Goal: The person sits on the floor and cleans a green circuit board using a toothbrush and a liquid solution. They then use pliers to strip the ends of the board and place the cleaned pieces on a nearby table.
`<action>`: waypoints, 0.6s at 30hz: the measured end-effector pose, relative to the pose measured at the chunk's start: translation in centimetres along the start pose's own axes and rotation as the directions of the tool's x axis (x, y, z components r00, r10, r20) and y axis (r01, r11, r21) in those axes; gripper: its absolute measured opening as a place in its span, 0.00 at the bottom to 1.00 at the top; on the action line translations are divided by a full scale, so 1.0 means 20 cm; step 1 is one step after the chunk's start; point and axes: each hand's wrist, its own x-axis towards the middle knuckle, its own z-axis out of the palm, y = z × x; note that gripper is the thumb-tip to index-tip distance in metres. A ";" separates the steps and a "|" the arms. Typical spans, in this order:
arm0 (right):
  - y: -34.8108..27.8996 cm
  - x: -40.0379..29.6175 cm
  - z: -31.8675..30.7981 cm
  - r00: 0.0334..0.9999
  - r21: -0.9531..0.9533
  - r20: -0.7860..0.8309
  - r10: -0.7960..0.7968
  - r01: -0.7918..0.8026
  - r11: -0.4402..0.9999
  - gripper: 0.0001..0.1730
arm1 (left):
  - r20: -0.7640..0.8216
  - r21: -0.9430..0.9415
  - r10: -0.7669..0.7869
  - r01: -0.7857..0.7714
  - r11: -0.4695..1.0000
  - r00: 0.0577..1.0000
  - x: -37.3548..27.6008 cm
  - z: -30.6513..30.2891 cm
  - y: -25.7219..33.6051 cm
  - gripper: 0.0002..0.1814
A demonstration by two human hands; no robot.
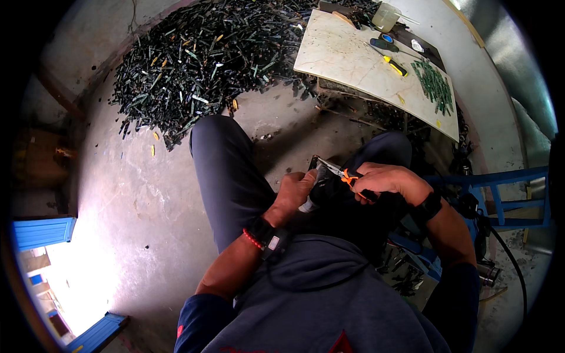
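Observation:
My left hand (292, 193) grips a small dark strip-like part (314, 162) between thumb and fingers, its end sticking up past them. In my right hand (383, 178) is a pair of long-nose pliers (332, 167) with orange and black handles. The jaw tips meet the upper end of the dark part; whether they are clamped on it is too small to tell. Both hands are between my knees, above my lap. Beneath them a pale grey object (308, 205) shows partly, and its kind is unclear.
A large heap of dark strips (207, 57) covers the floor ahead. On the low tabletop (335, 48) are a yellow-black screwdriver (395, 66), a dark-handled screwdriver (384, 45), a plastic measuring jug (385, 17) and green circuit-board strips (432, 86). A blue chair (507, 178) stands at right beside a black cable (512, 251).

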 end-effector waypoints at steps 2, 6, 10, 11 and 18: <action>0.00 0.01 0.00 1.000 -0.015 0.014 0.010 -0.010 1.000 0.14 | 0.011 -0.025 -0.035 0.036 0.999 0.999 0.00 0.00 0.01 0.19; 0.01 0.02 -0.01 0.999 -0.069 0.027 0.038 -0.036 0.997 0.13 | 0.008 0.011 -0.018 0.018 1.000 1.000 0.01 -0.01 -0.01 0.20; 0.00 0.01 0.00 0.999 -0.015 0.022 0.026 -0.025 1.000 0.13 | -0.070 0.252 0.151 -0.129 0.959 0.986 0.01 -0.01 -0.01 0.24; 0.00 0.01 0.00 0.999 -0.017 0.028 0.026 -0.025 1.000 0.13 | -0.079 0.306 0.192 -0.159 0.939 0.978 0.01 0.00 -0.01 0.26; 0.00 -0.02 0.00 1.000 0.039 0.023 -0.002 0.001 0.999 0.13 | -0.098 0.494 0.366 -0.274 0.825 0.926 -0.02 0.02 0.03 0.26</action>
